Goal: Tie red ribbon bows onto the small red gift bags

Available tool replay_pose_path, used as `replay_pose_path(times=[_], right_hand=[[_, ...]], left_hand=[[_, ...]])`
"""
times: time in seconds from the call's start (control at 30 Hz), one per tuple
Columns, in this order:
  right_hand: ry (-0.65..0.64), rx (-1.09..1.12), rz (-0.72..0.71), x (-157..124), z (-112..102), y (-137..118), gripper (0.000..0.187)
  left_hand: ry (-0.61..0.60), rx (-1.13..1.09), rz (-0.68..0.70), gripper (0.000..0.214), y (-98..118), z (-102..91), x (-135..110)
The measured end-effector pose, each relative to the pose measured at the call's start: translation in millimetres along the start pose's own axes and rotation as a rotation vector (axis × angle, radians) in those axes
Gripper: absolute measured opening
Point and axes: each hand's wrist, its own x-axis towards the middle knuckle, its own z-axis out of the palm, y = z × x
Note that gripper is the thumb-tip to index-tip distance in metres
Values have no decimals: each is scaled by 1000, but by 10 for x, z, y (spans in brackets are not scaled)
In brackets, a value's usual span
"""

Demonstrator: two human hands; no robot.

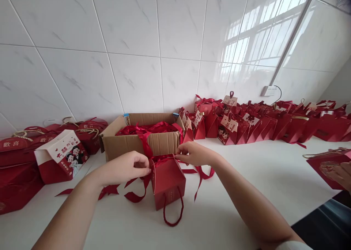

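Red box [168, 178], cord handle [171, 225] on the near face, long axis unclear

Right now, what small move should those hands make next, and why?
Probably gather the loose red ribbon beside the red box: it lies slack on the table to both sides, while the left hand and right hand are at the box's edges.

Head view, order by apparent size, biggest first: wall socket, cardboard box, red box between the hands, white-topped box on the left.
1. Cardboard box
2. Red box and white-topped box: too close to rank
3. Wall socket, clearly smallest
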Motion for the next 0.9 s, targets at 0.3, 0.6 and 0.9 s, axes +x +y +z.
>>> replay_pose_path(times=[0.3, 0.6, 0.9], right_hand=[[-3, 81, 99, 36, 68, 0, 28], [-40, 129, 84, 31, 25, 41, 31], [-100, 4, 91, 12, -79, 87, 36]], left_hand=[[34, -155, -114, 20, 86, 43, -20], [95, -46, -127, 34, 52, 7, -23], [63, 54, -186, 46, -25, 20, 11]])
